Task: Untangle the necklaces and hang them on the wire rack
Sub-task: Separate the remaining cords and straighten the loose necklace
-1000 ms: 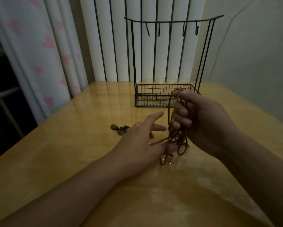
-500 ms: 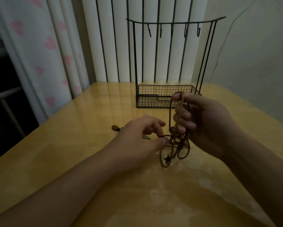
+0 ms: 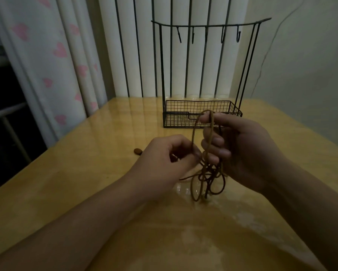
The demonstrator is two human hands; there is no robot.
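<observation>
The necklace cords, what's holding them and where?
The right hand grips the tangled cords by their upper loop; the left hand pinches a strand beside the knot.

I'm getting a dim, yellowish picture with muted colours. What light there is comes through the pale curtains (image 3: 125, 45) far beyond the grip, so the right hand (image 3: 240, 149) and left hand (image 3: 164, 159) read as dark, backlit shapes. The glossy table (image 3: 86, 182) throws soft glare: streaks beyond the grip, a pale patch just below the hanging cords (image 3: 207, 173). The cords' fine strands blur together. Left of the grip the corner falls to near black. Straight lines bow toward the edges.
</observation>
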